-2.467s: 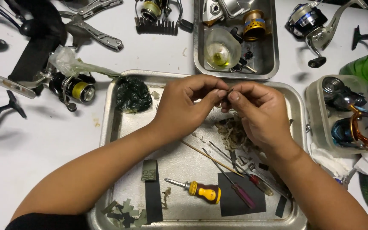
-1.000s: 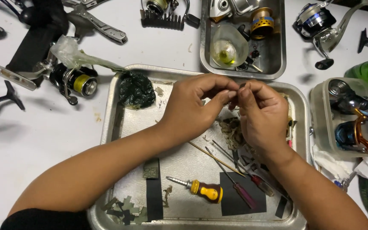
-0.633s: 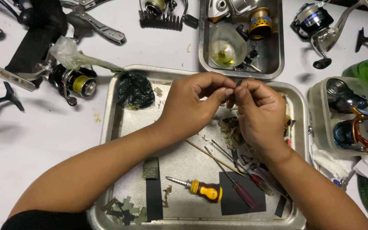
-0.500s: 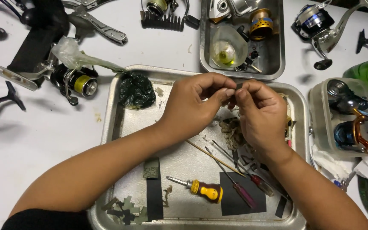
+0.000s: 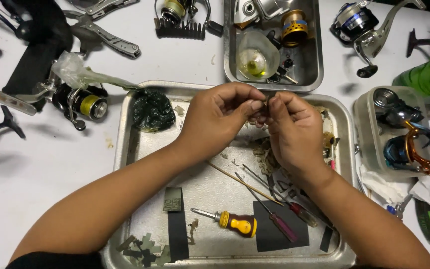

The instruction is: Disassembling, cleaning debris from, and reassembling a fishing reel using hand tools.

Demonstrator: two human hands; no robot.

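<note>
Over the metal tray (image 5: 125,149), left hand (image 5: 220,119) and right hand (image 5: 292,127) pinch one tiny part, unidentifiable, between fingertips; mid-fitting probably, next wanting fine alignment.

We see bare metal in the large steel tray (image 5: 125,164) toward nine o'clock of our hands; at six o'clock the stubby yellow-handled screwdriver (image 5: 235,222) and thin red-handled screwdrivers (image 5: 294,214) block passage.
</note>
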